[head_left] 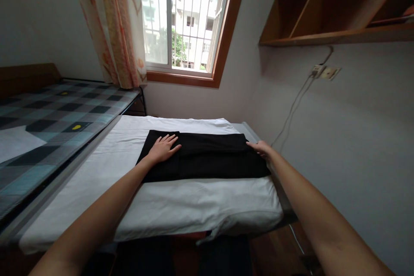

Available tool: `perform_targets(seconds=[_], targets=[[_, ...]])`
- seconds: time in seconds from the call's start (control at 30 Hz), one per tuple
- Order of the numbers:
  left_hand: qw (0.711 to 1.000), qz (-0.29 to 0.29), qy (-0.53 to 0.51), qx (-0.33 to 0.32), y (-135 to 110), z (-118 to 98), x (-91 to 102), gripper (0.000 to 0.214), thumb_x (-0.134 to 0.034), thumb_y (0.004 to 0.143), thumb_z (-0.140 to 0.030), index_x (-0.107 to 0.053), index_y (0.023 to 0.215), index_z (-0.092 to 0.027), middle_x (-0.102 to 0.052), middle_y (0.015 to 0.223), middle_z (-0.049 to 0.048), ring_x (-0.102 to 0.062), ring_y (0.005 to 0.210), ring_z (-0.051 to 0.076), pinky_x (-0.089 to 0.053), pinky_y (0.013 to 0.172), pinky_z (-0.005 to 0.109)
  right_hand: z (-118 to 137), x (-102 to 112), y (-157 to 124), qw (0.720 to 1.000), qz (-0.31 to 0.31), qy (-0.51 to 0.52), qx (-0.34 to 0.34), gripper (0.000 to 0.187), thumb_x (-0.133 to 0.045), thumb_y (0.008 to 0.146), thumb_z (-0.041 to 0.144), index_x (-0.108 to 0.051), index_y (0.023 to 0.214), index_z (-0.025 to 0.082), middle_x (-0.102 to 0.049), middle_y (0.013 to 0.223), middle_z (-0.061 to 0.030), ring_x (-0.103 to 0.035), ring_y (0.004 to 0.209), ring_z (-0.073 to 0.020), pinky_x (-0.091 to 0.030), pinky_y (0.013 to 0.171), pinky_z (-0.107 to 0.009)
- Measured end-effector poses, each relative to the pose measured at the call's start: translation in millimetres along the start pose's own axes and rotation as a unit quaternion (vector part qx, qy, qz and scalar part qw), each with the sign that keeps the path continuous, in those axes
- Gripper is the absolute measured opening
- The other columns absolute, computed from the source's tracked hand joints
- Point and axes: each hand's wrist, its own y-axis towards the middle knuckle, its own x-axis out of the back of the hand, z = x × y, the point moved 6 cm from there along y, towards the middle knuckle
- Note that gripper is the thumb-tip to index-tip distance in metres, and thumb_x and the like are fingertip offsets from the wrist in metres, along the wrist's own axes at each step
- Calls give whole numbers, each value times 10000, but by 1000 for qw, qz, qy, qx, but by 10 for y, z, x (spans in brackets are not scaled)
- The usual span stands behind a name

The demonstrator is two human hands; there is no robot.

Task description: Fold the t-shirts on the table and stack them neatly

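A folded black garment [210, 155] lies flat on a table covered with a white sheet [168, 207]. My left hand [163, 147] rests on the garment's left part, palm down, fingers stretched out and apart. My right hand [262, 148] is at the garment's right edge. Its fingers lie along the upper fold and touch the cloth; I cannot make out whether they pinch it.
A bed with a checked grey and teal cover [48, 116] stands close on the left. Behind are a window [184, 21] with a patterned curtain [111, 26]. A wooden shelf [333, 8] hangs on the right wall above a socket and cable [320, 71].
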Motion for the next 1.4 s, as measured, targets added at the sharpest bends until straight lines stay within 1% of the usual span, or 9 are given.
perform_targets(seconds=[0.13,0.27,0.53,0.77,0.87,0.97,1.17,1.3,1.4], targets=[[1000,6,1,2,6,8,-11,660,-264,950,-606,-386,1475,-225,-342,1546,56,-275,1437,272,-188,1161,463,-142,14,-35,997,48,37,-57,449,-648,801,570,-614,890,131,-637,815,-88,-578,622,-149,-455,528,-258],[1000,6,0,2,13,17,-26,667,-263,947,-606,-384,1476,-217,-338,1548,52,-261,1442,279,-202,1156,479,-194,-4,-21,992,80,79,-53,335,-704,786,471,-595,827,157,-619,771,-39,-547,591,-112,-451,528,-234],[1000,9,-1,3,16,25,-34,652,-252,948,-608,-383,1475,-247,-331,1553,38,-250,1447,269,-192,1160,472,-95,81,-54,995,28,95,17,211,-730,777,292,-578,775,146,-544,610,5,-508,542,-81,-474,542,-207],[1000,-1,-6,-1,12,28,-33,643,-273,947,-598,-394,1468,-241,-347,1544,53,-264,1441,275,-196,1155,480,-178,91,-163,985,155,80,8,400,-682,781,527,-622,937,163,-612,772,-35,-528,547,-90,-461,486,-210],[1000,-5,-9,-4,8,26,-31,644,-278,946,-597,-402,1464,-234,-354,1541,57,-269,1439,278,-202,1154,484,-220,77,-243,972,223,77,17,491,-769,692,518,-629,1036,196,-621,800,-26,-469,482,-64,-372,391,-173],[1000,-6,-10,-3,9,29,-34,634,-284,946,-593,-406,1461,-245,-360,1538,55,-268,1439,275,-198,1154,481,-178,85,-369,964,244,92,45,601,-814,649,442,-596,1175,248,-641,830,-18,-449,464,-57,-354,374,-166],[1000,-1,-5,1,6,23,-34,649,-278,948,-596,-395,1468,-227,-352,1542,62,-270,1438,276,-199,1156,482,185,146,-650,952,236,166,99,416,-731,731,298,-625,1129,239,-654,754,-7,-541,536,-89,-448,466,-176],[1000,-4,-1,2,-5,10,-18,639,-283,954,-583,-406,1462,-215,-364,1535,73,-280,1434,275,-199,1156,481,657,92,-804,935,220,243,134,269,-625,794,182,-610,1063,183,-543,584,55,-459,431,-49,-368,399,-137],[1000,-5,-1,2,-10,8,-11,633,-284,956,-578,-406,1462,-219,-363,1536,73,-284,1433,271,-198,1158,473,1068,-116,-1025,914,201,293,198,339,-564,842,156,-554,1180,157,-489,521,82,-424,374,-46,-322,355,-139]])
